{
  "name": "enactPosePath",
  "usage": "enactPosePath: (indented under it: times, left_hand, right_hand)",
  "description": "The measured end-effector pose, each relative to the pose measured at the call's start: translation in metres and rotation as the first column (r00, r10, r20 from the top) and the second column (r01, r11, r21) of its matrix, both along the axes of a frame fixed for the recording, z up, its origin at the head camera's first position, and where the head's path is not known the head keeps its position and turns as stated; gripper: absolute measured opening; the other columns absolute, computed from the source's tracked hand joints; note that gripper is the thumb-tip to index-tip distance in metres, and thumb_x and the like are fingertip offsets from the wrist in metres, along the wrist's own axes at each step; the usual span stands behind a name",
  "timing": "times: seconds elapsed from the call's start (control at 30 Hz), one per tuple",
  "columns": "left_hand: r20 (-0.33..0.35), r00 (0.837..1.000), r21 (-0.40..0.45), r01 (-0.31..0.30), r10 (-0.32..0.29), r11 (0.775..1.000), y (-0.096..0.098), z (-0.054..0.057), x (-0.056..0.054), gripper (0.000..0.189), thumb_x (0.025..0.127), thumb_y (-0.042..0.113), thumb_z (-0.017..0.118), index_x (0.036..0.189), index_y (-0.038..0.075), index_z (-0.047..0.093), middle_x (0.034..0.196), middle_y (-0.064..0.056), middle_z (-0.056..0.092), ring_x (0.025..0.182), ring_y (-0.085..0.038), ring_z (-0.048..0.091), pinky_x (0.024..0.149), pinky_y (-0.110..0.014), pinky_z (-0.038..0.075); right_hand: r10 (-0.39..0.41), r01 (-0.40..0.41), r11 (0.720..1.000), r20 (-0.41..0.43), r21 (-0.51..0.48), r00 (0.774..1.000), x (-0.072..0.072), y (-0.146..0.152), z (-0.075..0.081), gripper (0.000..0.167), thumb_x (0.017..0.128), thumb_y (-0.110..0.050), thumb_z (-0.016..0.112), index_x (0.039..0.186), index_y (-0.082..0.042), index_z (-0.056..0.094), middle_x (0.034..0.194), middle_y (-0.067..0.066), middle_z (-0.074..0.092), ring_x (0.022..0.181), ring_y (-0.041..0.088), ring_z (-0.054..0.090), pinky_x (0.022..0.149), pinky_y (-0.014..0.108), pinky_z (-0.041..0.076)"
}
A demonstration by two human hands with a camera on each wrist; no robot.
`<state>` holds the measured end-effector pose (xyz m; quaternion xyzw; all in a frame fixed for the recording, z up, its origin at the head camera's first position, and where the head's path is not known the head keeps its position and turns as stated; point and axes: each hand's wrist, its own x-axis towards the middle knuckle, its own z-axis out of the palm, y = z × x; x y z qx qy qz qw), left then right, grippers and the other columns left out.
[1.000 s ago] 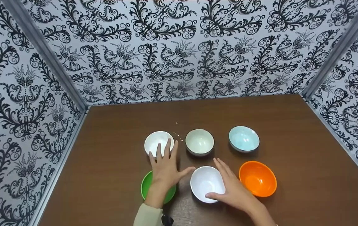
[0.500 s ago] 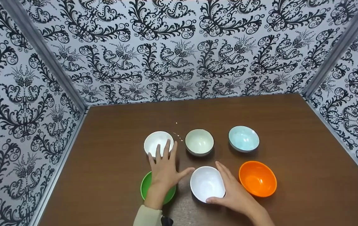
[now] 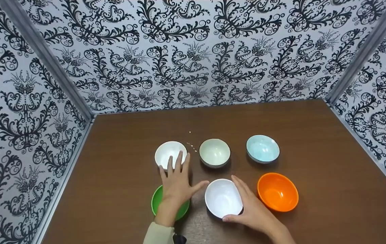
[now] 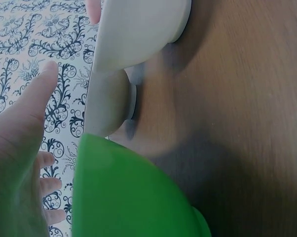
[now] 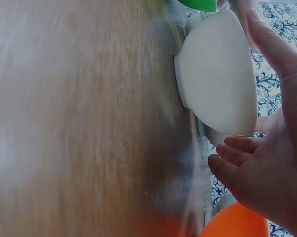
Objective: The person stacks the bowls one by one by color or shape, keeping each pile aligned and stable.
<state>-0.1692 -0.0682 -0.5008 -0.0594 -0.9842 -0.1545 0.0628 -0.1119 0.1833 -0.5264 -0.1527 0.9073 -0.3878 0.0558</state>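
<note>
My right hand (image 3: 252,206) holds the right side of a white bowl (image 3: 220,198), thumb at its near rim and fingers at the far rim. In the right wrist view, that bowl (image 5: 220,74) stands upright between thumb and fingers. My left hand (image 3: 176,186) hovers with fingers spread and thumb stuck out, holding nothing. Its wrist passes over a green bowl (image 3: 158,200), partly hiding it. Its fingertips reach over the near rim of a second white bowl (image 3: 169,150). In the left wrist view, the green bowl (image 4: 124,197) lies beside the left hand (image 4: 13,158).
A pale green bowl (image 3: 215,152) and a light blue bowl (image 3: 263,149) stand in the back row. An orange bowl (image 3: 277,192) is right of my right hand. Small white bits (image 3: 191,146) lie on the brown table (image 3: 125,135). Patterned walls (image 3: 193,61) enclose it.
My right thumb has shifted from over the white bowl's inside to its near rim, and its fingertips have come slightly nearer. The left hand and the bowls stay in place.
</note>
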Motion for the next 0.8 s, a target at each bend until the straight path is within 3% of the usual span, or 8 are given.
enactPosePath:
  times: [0.2, 0.47, 0.8]
  left_hand:
    - [-0.024, 1.000, 0.003, 0.006, -0.005, 1.000, -0.0016, -0.0018, 0.0007, 0.110, 0.073, 0.084, 0.060, 0.158, 0.021, 0.028, 0.165, -0.007, 0.026, 0.150, -0.042, 0.024, 0.115, -0.073, 0.019]
    - [0.011, 1.000, -0.001, 0.001, -0.001, 1.000, -0.0014, -0.0016, 0.0002, 0.112, 0.073, 0.086, 0.056, 0.160, 0.023, 0.023, 0.167, -0.005, 0.022, 0.152, -0.040, 0.020, 0.116, -0.072, 0.016]
    - [0.002, 1.000, -0.016, -0.003, 0.003, 1.000, -0.0016, -0.0029, 0.0000, 0.112, 0.073, 0.087, 0.055, 0.160, 0.024, 0.023, 0.167, -0.005, 0.022, 0.152, -0.040, 0.021, 0.116, -0.072, 0.017]
  right_hand:
    - [0.001, -0.001, 1.000, -0.014, -0.002, 1.000, 0.0009, -0.0002, -0.0026, 0.125, 0.065, -0.062, 0.084, 0.159, -0.010, 0.021, 0.164, 0.012, 0.027, 0.144, 0.035, 0.038, 0.112, 0.060, 0.037]
    - [0.006, -0.006, 1.000, 0.000, -0.013, 1.000, 0.0015, 0.0000, -0.0035, 0.125, 0.065, -0.063, 0.084, 0.159, -0.011, 0.020, 0.164, 0.013, 0.027, 0.144, 0.035, 0.038, 0.113, 0.061, 0.037]
    - [0.008, -0.008, 1.000, 0.004, -0.011, 1.000, 0.0016, 0.0016, -0.0041, 0.125, 0.065, -0.062, 0.084, 0.159, -0.011, 0.021, 0.164, 0.011, 0.027, 0.146, 0.035, 0.036, 0.114, 0.061, 0.035]
